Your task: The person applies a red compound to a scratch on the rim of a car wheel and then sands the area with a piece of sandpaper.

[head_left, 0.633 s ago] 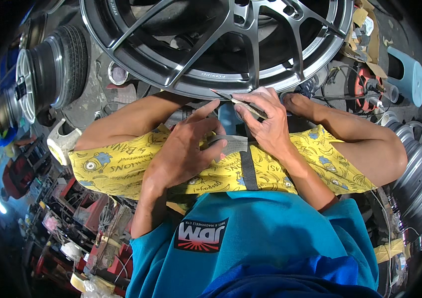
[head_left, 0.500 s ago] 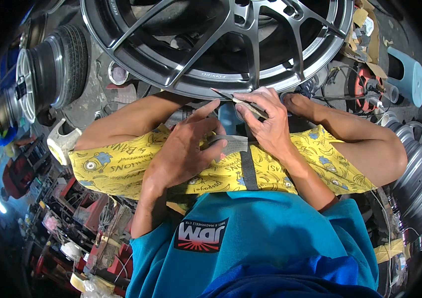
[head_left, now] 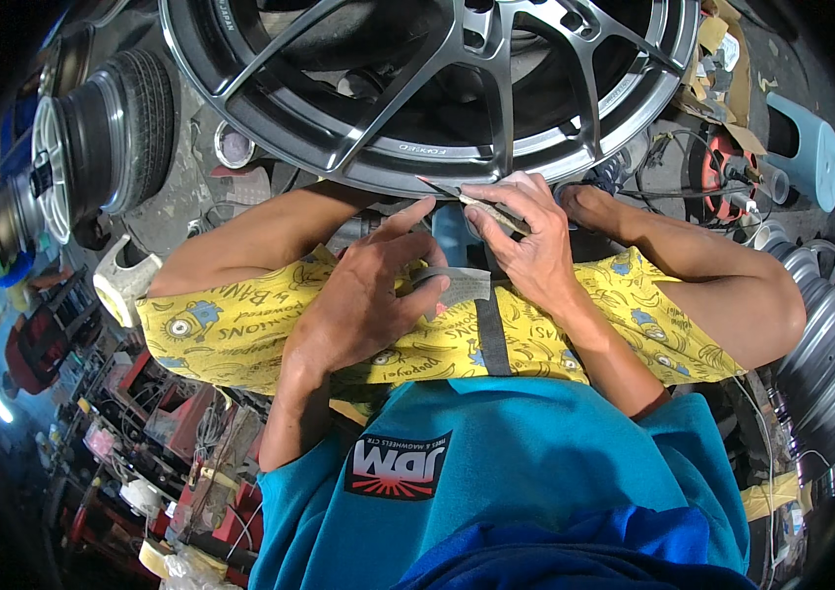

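Observation:
A grey multi-spoke alloy wheel [head_left: 503, 108] stands in front of me, its polished lip towards my hands. My right hand [head_left: 540, 241] is closed round a slim pointed tool [head_left: 508, 216], seemingly a knife, with a pale handle and a dark, narrow blade. The blade's tip lies over the wheel's near rim edge. My left hand [head_left: 368, 285] is to the left, its index finger stretched towards the rim. Between its thumb and curled fingers is a grey sheet [head_left: 461, 285] with print on it, which looks like sandpaper. Part of the sheet is hidden behind the fingers.
A tyre on a rim [head_left: 132, 133] stands at the left. Farther right are a red round machine part [head_left: 722, 177] with cables and a light-blue plastic stool [head_left: 810, 152]. Stacked silver wheels [head_left: 825, 364] lie at the right. Tools and red equipment [head_left: 176, 423] clutter the lower left.

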Demonstrator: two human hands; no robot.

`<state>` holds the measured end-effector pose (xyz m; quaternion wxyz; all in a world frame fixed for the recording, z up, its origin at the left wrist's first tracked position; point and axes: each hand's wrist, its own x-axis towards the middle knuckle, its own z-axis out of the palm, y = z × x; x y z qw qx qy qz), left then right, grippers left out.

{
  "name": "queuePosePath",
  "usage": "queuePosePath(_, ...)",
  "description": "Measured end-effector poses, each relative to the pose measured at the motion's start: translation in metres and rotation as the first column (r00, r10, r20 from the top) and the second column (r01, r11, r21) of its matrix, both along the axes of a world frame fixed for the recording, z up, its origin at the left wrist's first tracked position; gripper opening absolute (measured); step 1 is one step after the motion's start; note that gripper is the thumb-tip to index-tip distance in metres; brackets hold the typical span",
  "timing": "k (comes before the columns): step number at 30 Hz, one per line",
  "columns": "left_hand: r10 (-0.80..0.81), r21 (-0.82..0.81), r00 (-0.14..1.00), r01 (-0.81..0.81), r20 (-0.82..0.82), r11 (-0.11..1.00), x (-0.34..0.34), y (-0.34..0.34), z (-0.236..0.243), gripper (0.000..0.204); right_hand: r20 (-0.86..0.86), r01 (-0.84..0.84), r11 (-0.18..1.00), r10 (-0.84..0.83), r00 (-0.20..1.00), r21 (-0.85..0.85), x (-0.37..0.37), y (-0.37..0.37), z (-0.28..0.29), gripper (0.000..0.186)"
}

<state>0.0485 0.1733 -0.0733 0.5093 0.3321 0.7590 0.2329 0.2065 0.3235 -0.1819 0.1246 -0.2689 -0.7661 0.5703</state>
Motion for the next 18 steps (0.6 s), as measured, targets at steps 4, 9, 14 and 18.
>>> queuePosePath(4,-0.018,0.011,0.999,0.018,-0.028,1.000,0.0002,-0.0001,0.0003,0.016,-0.004,0.006,1.000,-0.006,1.000,-0.018,-0.0002,-0.0003,0.0000,0.025)
queuePosePath(9,-0.013,0.006,1.000,0.013,-0.020,1.000,-0.0001,0.0009,0.0008,0.016,-0.001,-0.002,1.000,0.002,1.000,-0.002,0.0002,-0.0001,-0.0009,0.025)
queuePosePath(14,-0.004,-0.002,1.000,0.004,-0.009,1.000,-0.0004,0.0010,0.0008,0.016,0.000,-0.004,1.000,0.004,1.000,0.007,-0.0006,-0.0009,-0.0013,0.026)
queuePosePath(18,-0.019,0.016,0.999,0.019,-0.030,1.000,-0.0001,0.0004,-0.0006,0.016,0.008,0.002,1.000,-0.002,1.000,-0.008,-0.0006,-0.0001,0.0006,0.026)
